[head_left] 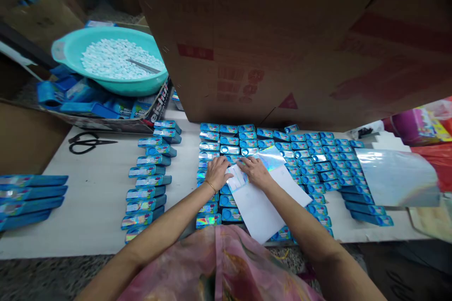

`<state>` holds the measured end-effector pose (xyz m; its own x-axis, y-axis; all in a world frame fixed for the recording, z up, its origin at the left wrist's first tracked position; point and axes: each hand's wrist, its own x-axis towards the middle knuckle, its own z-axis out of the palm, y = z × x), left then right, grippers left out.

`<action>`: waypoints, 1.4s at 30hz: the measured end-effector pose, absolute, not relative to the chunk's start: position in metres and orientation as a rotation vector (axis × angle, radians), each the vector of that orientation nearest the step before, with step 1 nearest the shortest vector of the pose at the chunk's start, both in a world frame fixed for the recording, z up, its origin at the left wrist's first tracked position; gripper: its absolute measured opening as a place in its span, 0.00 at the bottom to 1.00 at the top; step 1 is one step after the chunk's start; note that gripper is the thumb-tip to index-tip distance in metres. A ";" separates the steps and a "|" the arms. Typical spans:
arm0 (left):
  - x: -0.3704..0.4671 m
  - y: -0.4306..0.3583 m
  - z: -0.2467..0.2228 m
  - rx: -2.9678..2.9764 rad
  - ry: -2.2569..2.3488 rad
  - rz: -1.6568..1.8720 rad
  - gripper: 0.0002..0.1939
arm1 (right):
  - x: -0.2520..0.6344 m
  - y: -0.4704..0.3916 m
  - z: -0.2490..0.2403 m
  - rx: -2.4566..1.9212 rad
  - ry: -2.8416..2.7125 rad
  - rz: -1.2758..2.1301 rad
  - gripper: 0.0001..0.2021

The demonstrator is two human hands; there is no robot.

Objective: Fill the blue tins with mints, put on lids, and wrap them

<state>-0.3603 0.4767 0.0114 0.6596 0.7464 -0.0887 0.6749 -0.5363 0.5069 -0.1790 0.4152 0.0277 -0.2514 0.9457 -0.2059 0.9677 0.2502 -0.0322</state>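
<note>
A white-backed sheet of shiny holographic stickers point(263, 202) lies slantwise over rows of blue boxes point(231, 214) with printed, shiny end labels. My right hand point(256, 171) is on the sheet's upper part, its bent fingers gripping near the left edge. Just left of it, my left hand point(218, 172) rests over the boxes with fingers and thumb apart. Its thumb reaches the sheet's edge, and the fingertips touch the box tops. The sheet and my hands hide some boxes beneath.
A turquoise basin point(123, 85) of white pieces, with a metal utensil inside, stands back left. Black scissors point(88, 142) lie below it. A large carton point(282, 56) walls off the back. Another box column point(148, 181) runs left; more shiny sheets point(397, 178) lie right.
</note>
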 end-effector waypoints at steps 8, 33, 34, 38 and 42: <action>-0.358 0.475 0.011 2.281 1.159 0.201 0.13 | -0.180 0.401 0.024 1.970 2.512 -0.313 0.13; -0.394 0.577 0.011 0.727 1.200 0.912 0.21 | -0.253 0.545 0.053 2.981 1.418 -2.416 0.13; -0.395 0.583 0.007 0.703 1.218 0.925 0.21 | -0.257 0.550 0.051 3.017 1.442 -2.377 0.13; -0.399 0.606 -0.007 0.647 1.305 0.961 0.20 | -0.269 0.571 0.038 3.269 1.460 -2.122 0.11; -0.401 0.628 -0.020 0.738 1.450 1.030 0.18 | -0.276 0.592 0.019 3.447 1.522 -1.719 0.11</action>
